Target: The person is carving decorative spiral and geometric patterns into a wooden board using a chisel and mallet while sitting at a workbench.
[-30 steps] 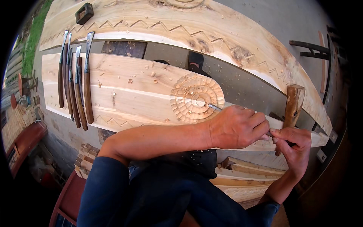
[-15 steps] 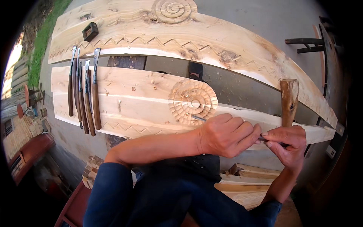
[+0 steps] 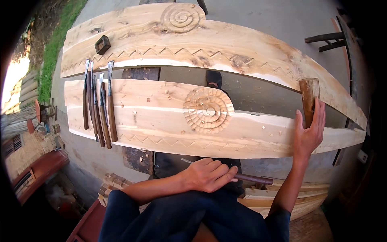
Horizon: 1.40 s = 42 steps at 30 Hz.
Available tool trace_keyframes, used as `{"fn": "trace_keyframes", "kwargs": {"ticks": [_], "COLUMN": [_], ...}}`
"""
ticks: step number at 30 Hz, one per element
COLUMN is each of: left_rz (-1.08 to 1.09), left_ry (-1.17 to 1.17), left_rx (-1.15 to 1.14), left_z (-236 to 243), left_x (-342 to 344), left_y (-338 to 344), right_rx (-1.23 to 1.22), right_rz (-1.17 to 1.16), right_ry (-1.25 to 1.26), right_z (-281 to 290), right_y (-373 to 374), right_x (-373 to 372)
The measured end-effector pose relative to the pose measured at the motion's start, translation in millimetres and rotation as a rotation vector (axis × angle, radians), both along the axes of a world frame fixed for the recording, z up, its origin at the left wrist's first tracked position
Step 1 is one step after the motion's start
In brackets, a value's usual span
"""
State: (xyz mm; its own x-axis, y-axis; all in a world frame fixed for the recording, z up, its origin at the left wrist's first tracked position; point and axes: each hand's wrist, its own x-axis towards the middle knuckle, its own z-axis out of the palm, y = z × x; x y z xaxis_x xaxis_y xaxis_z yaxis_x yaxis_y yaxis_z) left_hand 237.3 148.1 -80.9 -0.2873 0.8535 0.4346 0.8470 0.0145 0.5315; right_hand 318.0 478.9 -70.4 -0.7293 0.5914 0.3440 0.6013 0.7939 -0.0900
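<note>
My left hand (image 3: 209,175) is closed around a carving chisel, held low in front of the near board (image 3: 161,97). The chisel's dark handle (image 3: 254,178) sticks out to the right and its thin blade points left. Over the board's narrow right end, my right hand (image 3: 308,135) straddles a stubby wooden mallet (image 3: 309,94). Its fingers stretch along the mallet's right side and its thumb stands apart on the left. A round rosette (image 3: 208,111) with notched rings is carved into the near board, and a zigzag line runs along its front edge.
Several chisels (image 3: 100,105) lie side by side across the near board's left end. Beyond is a larger board (image 3: 250,40) with a spiral and zigzag, bearing a dark hollow block (image 3: 102,45). A dark shoe (image 3: 213,77) shows between the boards. Timber (image 3: 298,193) lies at lower right.
My left hand has drawn the chisel back off the near board, toward me and leftward. My right hand has left the chisel and moved up to the mallet.
</note>
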Motion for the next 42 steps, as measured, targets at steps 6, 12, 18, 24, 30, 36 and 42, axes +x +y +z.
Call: {"fn": "trace_keyframes", "kwargs": {"ticks": [6,12,18,24,30,36,42], "left_rz": [-0.065,-0.069,-0.062,0.153,0.345,0.376,0.42], "left_ry": [-0.084,-0.11,-0.099,-0.049,-0.077,-0.064,-0.067], "left_rx": [0.037,0.09,0.113,0.127,0.16,0.199,0.153], "left_z": [-4.1,-9.1,-2.4,13.8,-3.1,-18.0,-21.4], "left_x": [0.5,1.7,-7.4,-34.6,-63.6,-70.8,-75.0], "left_y": [6.7,22.5,32.1,62.9,144.2,170.4,168.9], "right_rx": [0.003,0.066,0.114,-0.64,-1.765,-1.944,-2.203], "right_rz": [-0.027,-0.021,0.072,-0.049,0.476,0.278,0.367], "right_ry": [0.036,0.031,0.058,0.655,1.311,1.465,1.352], "right_z": [-16.5,-29.3,-29.7,-13.4,-0.2,14.2,6.8], "right_y": [16.3,65.7,120.8,46.5,10.1,8.4,13.3], "right_x": [-2.5,7.9,17.8,-3.6,-28.4,-91.5,-113.5]}}
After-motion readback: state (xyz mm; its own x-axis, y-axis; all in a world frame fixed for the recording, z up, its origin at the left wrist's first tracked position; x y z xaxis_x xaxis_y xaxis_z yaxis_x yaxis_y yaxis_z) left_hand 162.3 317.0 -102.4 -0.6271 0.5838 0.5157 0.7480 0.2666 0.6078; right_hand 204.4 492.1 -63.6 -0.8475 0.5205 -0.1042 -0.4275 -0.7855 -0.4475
